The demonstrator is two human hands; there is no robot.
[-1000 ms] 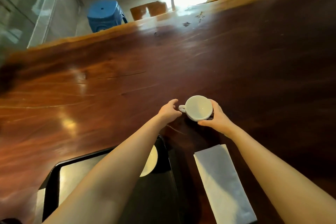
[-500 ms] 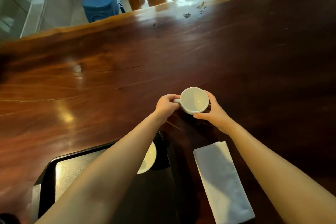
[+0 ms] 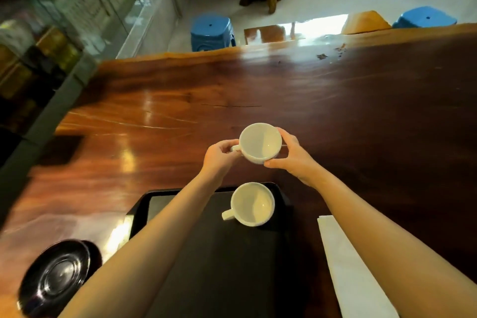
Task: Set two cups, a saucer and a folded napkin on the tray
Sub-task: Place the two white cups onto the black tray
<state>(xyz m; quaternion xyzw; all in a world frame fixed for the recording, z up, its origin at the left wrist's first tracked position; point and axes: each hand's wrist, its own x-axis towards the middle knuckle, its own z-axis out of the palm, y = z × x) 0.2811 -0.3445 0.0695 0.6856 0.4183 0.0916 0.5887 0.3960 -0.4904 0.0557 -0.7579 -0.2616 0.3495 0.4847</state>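
Note:
A white cup hangs just beyond the far edge of the black tray, held by both hands. My left hand pinches its handle and my right hand wraps its right side. A second white cup stands upright in the tray's far right corner, handle to the left. A black saucer lies on the table left of the tray. The folded white napkin lies on the table right of the tray, partly under my right forearm.
The long dark wooden table stretches far and right. Two blue stools and a wooden seat stand beyond its far edge. Glass shelving with jars runs along the left side.
Both hands have lifted the cup off the table and drawn it toward the tray. The view has swung left, so the second cup and the saucer show.

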